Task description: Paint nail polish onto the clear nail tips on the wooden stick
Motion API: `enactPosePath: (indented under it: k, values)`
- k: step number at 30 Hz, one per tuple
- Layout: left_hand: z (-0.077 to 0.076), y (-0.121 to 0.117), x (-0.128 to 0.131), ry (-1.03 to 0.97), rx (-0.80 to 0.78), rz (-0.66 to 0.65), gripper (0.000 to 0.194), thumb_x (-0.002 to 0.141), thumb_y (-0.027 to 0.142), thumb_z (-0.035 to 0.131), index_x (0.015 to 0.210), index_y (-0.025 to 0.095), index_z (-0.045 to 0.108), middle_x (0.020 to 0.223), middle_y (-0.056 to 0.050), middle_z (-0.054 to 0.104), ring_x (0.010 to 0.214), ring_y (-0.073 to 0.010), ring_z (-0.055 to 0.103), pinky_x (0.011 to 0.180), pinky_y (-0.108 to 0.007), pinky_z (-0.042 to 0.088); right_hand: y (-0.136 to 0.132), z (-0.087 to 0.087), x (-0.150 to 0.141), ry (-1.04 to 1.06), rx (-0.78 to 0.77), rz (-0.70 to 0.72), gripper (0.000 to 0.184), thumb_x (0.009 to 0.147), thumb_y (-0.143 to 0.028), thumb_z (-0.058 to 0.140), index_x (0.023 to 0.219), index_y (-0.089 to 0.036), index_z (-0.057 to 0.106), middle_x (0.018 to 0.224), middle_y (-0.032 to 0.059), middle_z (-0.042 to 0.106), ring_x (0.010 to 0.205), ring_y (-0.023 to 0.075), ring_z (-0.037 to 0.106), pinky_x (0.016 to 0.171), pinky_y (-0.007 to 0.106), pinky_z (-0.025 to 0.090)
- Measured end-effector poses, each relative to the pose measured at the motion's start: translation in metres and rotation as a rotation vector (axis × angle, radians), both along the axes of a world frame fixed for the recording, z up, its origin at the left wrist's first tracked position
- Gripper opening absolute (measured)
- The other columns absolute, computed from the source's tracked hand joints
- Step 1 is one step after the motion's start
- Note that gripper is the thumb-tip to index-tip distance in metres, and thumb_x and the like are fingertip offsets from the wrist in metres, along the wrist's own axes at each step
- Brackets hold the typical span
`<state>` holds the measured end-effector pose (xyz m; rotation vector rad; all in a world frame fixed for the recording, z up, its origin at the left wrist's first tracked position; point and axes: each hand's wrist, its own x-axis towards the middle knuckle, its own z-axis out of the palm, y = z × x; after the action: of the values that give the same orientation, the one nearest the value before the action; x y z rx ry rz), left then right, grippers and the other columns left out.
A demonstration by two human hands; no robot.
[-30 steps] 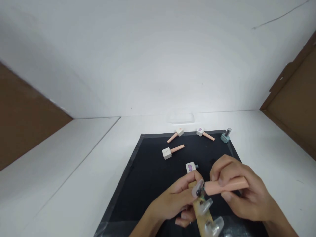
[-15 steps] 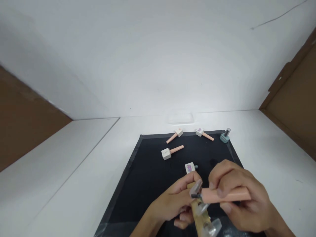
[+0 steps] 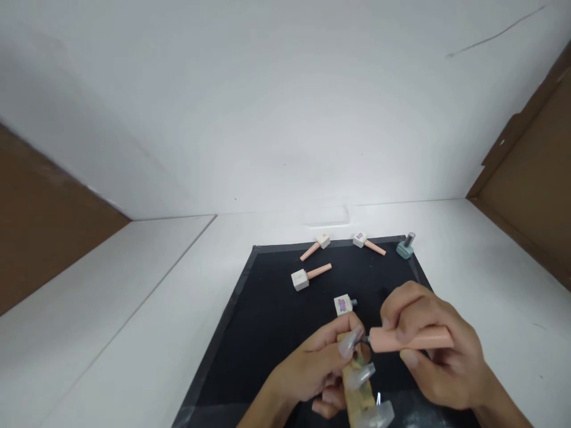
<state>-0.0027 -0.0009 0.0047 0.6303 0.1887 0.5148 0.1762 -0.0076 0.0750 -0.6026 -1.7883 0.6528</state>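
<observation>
My left hand (image 3: 312, 371) is closed around a wooden stick (image 3: 359, 395) that carries several clear false nail tips (image 3: 362, 375). My right hand (image 3: 439, 356) pinches a pink nail polish brush cap (image 3: 410, 339), held level, with its dark brush tip touching the topmost nail tip (image 3: 349, 343). Just beyond my fingers an open white square polish bottle (image 3: 342, 305) stands on the black mat (image 3: 267, 321).
Three capped white bottles with pink caps (image 3: 310, 276) (image 3: 316, 246) (image 3: 368, 242) lie toward the mat's far edge. A teal bottle with a grey cap (image 3: 405, 246) stands at the far right corner. White walls and brown cardboard panels (image 3: 530, 160) surround the white tabletop.
The brush cap dipped slightly half a second ago and is back up, its tip still on the top nail tip. My left hand and the stick shifted slightly lower.
</observation>
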Motion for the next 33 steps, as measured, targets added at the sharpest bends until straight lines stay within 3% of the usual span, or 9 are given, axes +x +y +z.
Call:
enactPosePath:
  k: [3,6,12,16,21,25,30,33]
  values:
    - [-0.003,-0.001,-0.001,0.002,-0.005,-0.011,0.028,0.086,0.043,0.062,0.085,0.022,0.043,0.053,0.011,0.044,0.027,0.0024,0.020,0.024,-0.005,0.020,-0.001,-0.002,0.000,0.001,-0.023,0.031,0.024,0.074,-0.002,0.056,0.086,-0.023,0.054,0.076,0.0013,0.059,0.063,0.0142,0.058,0.054,0.024,0.051]
    - [-0.007,-0.004,-0.002,-0.045,-0.006,-0.005,0.030,0.085,0.044,0.063,0.083,0.021,0.043,0.056,0.010,0.043,0.029,0.0030,0.020,0.025,-0.005,0.022,-0.002,-0.004,0.000,0.021,-0.033,-0.031,0.022,0.076,-0.003,0.056,0.086,-0.023,0.055,0.075,0.0015,0.059,0.064,0.0154,0.058,0.056,0.026,0.052]
    - [-0.013,-0.006,-0.003,-0.026,0.032,0.006,0.032,0.083,0.045,0.065,0.086,0.021,0.043,0.058,0.009,0.045,0.031,0.0017,0.025,0.026,-0.006,0.023,-0.003,-0.007,0.000,0.051,-0.065,0.004,0.004,0.088,-0.021,0.060,0.088,-0.024,0.057,0.073,0.0022,0.060,0.063,0.0170,0.059,0.053,0.027,0.051]
    - [-0.014,-0.006,-0.003,-0.020,0.022,0.002,0.036,0.080,0.045,0.068,0.082,0.021,0.042,0.061,0.009,0.043,0.033,0.0021,0.023,0.026,-0.006,0.022,-0.005,-0.010,0.002,0.075,-0.089,-0.098,0.004,0.089,-0.020,0.059,0.087,-0.023,0.057,0.074,0.0014,0.058,0.067,0.0163,0.058,0.059,0.027,0.051]
    - [-0.011,-0.006,-0.005,0.024,0.045,-0.002,0.035,0.080,0.046,0.067,0.083,0.022,0.042,0.056,0.009,0.043,0.032,0.0009,0.025,0.027,-0.006,0.022,-0.004,-0.010,0.002,0.066,-0.068,0.013,0.003,0.089,-0.023,0.060,0.088,-0.023,0.058,0.073,0.0016,0.060,0.066,0.0163,0.058,0.057,0.027,0.052]
    - [-0.011,-0.006,-0.005,0.028,0.044,-0.019,0.037,0.079,0.047,0.068,0.081,0.022,0.041,0.058,0.009,0.042,0.032,0.0012,0.024,0.027,-0.007,0.021,-0.004,-0.011,0.004,0.053,-0.100,-0.070,0.003,0.090,-0.021,0.060,0.090,-0.023,0.057,0.077,0.0021,0.059,0.069,0.0166,0.059,0.060,0.028,0.052]
    - [-0.009,-0.004,-0.002,0.041,0.081,-0.027,0.035,0.080,0.047,0.067,0.083,0.022,0.043,0.057,0.010,0.043,0.030,0.0013,0.023,0.027,-0.008,0.021,-0.002,-0.010,0.003,0.044,-0.053,0.005,0.006,0.092,-0.027,0.056,0.088,-0.023,0.056,0.073,0.0018,0.059,0.064,0.0161,0.058,0.055,0.027,0.051]
    - [-0.009,-0.005,-0.002,0.082,0.087,-0.025,0.035,0.080,0.047,0.067,0.083,0.021,0.043,0.058,0.009,0.042,0.032,0.0015,0.022,0.028,-0.008,0.020,-0.003,-0.011,0.003,0.040,-0.089,-0.063,0.005,0.092,-0.024,0.057,0.087,-0.023,0.056,0.073,0.0018,0.058,0.066,0.0167,0.059,0.057,0.028,0.052]
